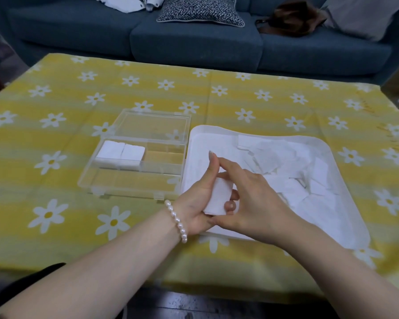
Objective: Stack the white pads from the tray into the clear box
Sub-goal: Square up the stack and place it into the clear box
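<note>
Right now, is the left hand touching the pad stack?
Touching. Head view: the left hand grips the pad stack, fingers curled round it above the tray.

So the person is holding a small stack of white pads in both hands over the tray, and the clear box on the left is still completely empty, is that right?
Not quite: the clear box is not empty. The head view shows two stacks of white pads already in its far-left compartment. The rest holds: the left hand and right hand hold a small stack of pads over the tray.
</note>
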The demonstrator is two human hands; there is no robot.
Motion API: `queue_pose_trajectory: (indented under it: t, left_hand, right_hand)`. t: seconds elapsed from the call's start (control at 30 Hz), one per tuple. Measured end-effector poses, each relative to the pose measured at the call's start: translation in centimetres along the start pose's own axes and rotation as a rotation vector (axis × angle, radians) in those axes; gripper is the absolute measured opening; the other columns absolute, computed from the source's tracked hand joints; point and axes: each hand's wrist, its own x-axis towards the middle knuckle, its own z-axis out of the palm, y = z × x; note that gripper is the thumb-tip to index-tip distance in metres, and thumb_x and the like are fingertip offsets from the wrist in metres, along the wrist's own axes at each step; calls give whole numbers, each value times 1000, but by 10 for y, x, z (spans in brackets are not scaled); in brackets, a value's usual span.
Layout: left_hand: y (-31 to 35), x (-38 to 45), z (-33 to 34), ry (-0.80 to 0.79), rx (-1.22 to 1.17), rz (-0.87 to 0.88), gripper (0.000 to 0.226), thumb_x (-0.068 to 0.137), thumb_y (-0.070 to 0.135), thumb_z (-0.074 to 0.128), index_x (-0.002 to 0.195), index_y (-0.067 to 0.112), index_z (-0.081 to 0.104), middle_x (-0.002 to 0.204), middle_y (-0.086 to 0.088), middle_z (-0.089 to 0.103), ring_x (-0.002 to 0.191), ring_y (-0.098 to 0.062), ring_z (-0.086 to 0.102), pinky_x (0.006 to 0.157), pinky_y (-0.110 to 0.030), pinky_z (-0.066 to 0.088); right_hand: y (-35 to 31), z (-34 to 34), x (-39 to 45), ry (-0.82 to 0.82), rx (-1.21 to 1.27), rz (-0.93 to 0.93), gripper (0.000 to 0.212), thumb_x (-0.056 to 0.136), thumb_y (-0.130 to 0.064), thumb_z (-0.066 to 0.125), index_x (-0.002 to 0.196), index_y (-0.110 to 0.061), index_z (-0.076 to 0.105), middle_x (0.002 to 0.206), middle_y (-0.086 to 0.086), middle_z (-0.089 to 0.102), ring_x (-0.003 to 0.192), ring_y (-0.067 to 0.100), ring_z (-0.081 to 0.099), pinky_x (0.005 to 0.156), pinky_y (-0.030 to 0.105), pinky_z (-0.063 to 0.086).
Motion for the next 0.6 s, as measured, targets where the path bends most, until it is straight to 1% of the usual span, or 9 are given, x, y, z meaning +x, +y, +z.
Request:
queue_pose_trajectory:
  t: [0.03,0.1,0.27,0.33,0.4,0.43,0.5,0.57,0.6]
  left_hand:
    - [1,-1,1,-16,-36,2,80,60,84,42,91,17,70,76,-3,58,64,-16,57,55,-25,49]
    - [4,-5,3,-63,-102,-8,83,62,84,37,94,15,72,91,-7,65,86,-22,64,75,-32,53]
    - [7,-8,5,-76,-47,-44,91,63,88,29,96,15,73,100,-9,65,95,-25,64,84,-37,47]
    - [5,-8,7,-42,-13,-27,85,61,85,34,95,16,72,100,-9,64,95,-25,62,80,-35,50]
    - [3,-6,7,-10,22,-21,79,59,84,38,91,19,71,87,-6,62,77,-20,62,65,-29,49]
    - [2,-5,6,4,25,-26,78,57,84,41,90,19,69,78,-4,57,65,-16,57,58,-26,45]
    - [2,-4,4,34,-9,-50,83,52,84,47,96,15,63,66,-1,48,52,-12,44,49,-22,38]
    - [4,-4,2,65,-31,-63,95,56,89,41,107,11,58,62,-2,48,46,-12,42,44,-19,37]
    - [5,-5,2,73,-39,-65,98,61,91,34,110,9,56,62,-3,49,45,-13,43,43,-18,35]
  right_hand:
    - [1,0,0,-5,4,-5,94,62,-34,75,142,-34,26,114,-16,58,95,10,53,89,33,43]
    - [3,-1,0,-20,5,-3,95,63,-33,75,143,-35,23,123,-15,53,107,12,49,94,37,42]
    - [6,-4,-2,-65,-40,-19,100,67,-38,75,147,-34,15,136,-12,48,120,10,38,101,35,37]
    - [9,1,-1,-60,-65,-58,103,65,-37,74,148,-32,14,126,-15,54,113,10,44,96,32,38]
    - [9,3,0,-51,-97,-101,105,63,-39,74,147,-38,11,99,-26,49,94,4,41,86,25,33]
    - [7,1,0,-61,-92,-103,106,63,-42,76,144,-44,8,94,-27,45,91,2,38,84,22,32]
    - [4,-8,-1,-111,41,-8,108,61,-44,82,140,-51,7,109,-24,46,99,2,44,85,14,33]
    - [5,-17,-2,-64,259,128,99,63,-45,82,141,-46,22,126,-19,46,113,-4,44,89,7,33]
    - [9,-20,-1,11,322,168,86,66,-47,79,138,-41,33,125,-19,49,114,-6,45,89,9,34]
